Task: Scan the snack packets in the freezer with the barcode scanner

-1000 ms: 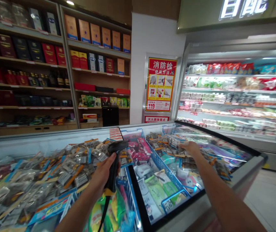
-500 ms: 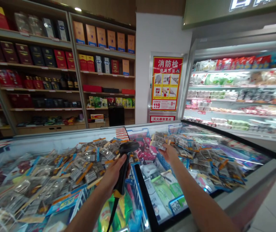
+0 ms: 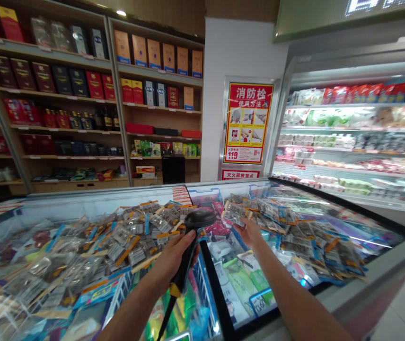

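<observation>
One packet (image 3: 232, 211) is pinched by the right hand (image 3: 250, 233), just right of the scanner (image 3: 186, 263), which is wrapped, tilted, by the left hand (image 3: 174, 253) and faced toward the packet.

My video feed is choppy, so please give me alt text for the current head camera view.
A person's left grip holds a black corded scanner, its head close to a small packet in the right grip. Similar packets lie heaped across a display chest, with stocked shelves and a red-and-yellow poster behind.
</observation>
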### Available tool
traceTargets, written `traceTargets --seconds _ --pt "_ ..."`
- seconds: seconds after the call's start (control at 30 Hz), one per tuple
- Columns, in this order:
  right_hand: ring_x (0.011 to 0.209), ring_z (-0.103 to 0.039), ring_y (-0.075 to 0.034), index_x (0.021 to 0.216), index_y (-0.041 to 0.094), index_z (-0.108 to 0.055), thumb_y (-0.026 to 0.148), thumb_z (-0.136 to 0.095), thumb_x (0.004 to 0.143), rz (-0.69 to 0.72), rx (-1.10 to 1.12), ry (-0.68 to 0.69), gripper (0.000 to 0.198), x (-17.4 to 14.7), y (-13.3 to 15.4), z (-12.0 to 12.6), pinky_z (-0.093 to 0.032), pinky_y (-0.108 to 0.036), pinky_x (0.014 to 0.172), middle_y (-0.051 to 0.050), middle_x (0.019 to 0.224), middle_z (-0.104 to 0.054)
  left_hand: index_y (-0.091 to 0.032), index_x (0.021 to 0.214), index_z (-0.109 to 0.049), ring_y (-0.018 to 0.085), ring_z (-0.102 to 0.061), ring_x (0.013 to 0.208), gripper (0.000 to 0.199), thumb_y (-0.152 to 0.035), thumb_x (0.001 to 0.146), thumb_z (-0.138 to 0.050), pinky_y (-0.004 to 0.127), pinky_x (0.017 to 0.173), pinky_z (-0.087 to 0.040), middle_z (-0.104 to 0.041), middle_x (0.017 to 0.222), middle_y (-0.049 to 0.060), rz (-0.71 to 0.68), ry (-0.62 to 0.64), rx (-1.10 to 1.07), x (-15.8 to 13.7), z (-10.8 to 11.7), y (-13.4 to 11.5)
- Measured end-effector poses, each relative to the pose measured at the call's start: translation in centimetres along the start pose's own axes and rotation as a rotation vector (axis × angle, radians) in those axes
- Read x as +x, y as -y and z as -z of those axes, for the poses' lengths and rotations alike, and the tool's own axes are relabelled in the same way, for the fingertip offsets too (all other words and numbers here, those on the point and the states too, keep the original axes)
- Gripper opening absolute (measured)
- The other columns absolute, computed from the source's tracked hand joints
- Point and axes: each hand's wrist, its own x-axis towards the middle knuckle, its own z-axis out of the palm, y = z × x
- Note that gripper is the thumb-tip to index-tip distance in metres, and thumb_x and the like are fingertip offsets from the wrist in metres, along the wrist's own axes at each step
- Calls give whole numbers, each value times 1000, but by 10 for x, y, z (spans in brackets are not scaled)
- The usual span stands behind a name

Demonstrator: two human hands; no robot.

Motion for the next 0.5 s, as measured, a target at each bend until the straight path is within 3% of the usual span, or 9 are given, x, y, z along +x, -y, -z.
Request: traceTargets --seconds 0.3,0.5 --pt "64 -60 -14 73 18 -55 5 -58 58 -5 18 -22 20 -4 2 -2 -51 -28 61 2 68 -64 -14 66 -52 8 -49 47 37 -51 64 -53 19 44 -36 -56 59 1 11 26 39 -2 1 0" --pt "67 -61 -15 75 19 -55 7 -58 59 16 -10 14 20 -2 2 0 -51 -29 64 2 71 -64 -14 63 -53 8 -47 44 37 -52 62 -54 20 43 -36 -54 53 0 -39 -67 63 0 3 -7"
